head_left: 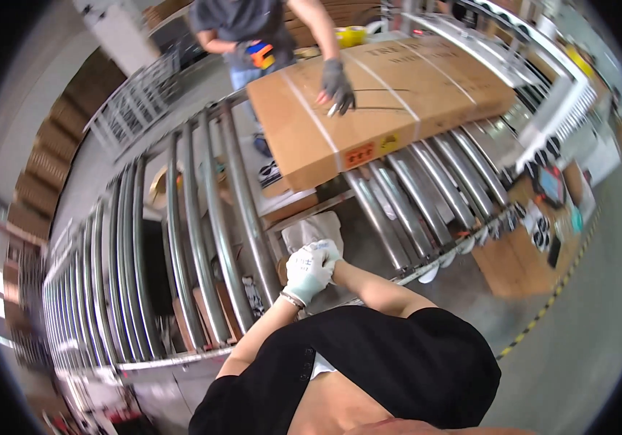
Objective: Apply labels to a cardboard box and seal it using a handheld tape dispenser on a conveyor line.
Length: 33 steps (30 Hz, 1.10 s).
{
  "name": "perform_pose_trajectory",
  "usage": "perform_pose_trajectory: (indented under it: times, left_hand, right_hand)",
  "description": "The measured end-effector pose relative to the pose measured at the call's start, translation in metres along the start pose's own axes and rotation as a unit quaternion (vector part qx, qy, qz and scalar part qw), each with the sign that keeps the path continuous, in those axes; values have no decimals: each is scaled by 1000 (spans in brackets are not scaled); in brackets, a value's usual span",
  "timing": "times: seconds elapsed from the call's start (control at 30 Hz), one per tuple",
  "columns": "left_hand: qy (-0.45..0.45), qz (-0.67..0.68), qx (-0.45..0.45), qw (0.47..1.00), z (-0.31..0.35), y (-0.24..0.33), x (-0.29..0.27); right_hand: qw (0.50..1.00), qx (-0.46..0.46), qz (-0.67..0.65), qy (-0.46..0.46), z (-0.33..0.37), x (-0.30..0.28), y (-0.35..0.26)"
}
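My left hand [306, 272], in a white work glove, is closed and pressed against my right hand [329, 251]. The right hand, also gloved in white, is mostly hidden behind it and looks closed too. Whatever their fingers hold, if anything, does not show. Both hands are over a gap in the roller conveyor, just in front of a pale cloth-like piece [312, 229]. Beyond them a large flat cardboard box [390, 94], bound with white straps, lies on the rollers. Across the conveyor a co-worker's dark-gloved hand [337, 85] is over the box top; the other holds an orange-and-blue tool [261, 55].
Bare metal rollers [209, 239] stretch left. A white machine frame [550, 87] stands beyond the box at the right. Flat cardboard [517, 257] lies right of the conveyor, near a yellow-and-black floor line [553, 297]. Stacked cardboard [53, 159] stands far left.
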<state>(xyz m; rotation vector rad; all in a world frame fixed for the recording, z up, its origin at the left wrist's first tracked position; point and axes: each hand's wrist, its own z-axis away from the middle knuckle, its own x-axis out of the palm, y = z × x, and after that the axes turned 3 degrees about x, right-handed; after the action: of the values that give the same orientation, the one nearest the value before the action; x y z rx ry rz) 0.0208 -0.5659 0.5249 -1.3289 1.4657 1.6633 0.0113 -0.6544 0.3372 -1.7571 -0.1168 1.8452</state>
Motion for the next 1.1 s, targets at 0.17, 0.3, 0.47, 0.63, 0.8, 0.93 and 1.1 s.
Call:
perform_pose_trajectory:
  times: [0.17,0.3,0.47,0.63,0.8,0.93,1.1]
  left_hand:
    - [-110,115,9,987,-12,3,34]
    - [-189,175,48,965,-17,26,36]
    - [-143,301,-62,941,-22,22,30]
    - [-54,287,-138,946,-6,-14,23]
    - [11,238,-219,946,19,-49,23]
    - [31,239,-256,936,25,-66,28]
    - [64,189,-218,955,-1,-58,5]
  right_hand:
    - [955,-23,54,290,14,17,31]
    - [927,-92,59,360,45,-20,14]
    - [981,-63,-45,178,49,-39,27]
    - [983,23,-174,50,48,-50,24]
    - [980,76,-181,-26,50,-66,16]
    - [971,72,-208,-87,48,-74,17]
    - [969,55,-232,-58,40,-63,30]
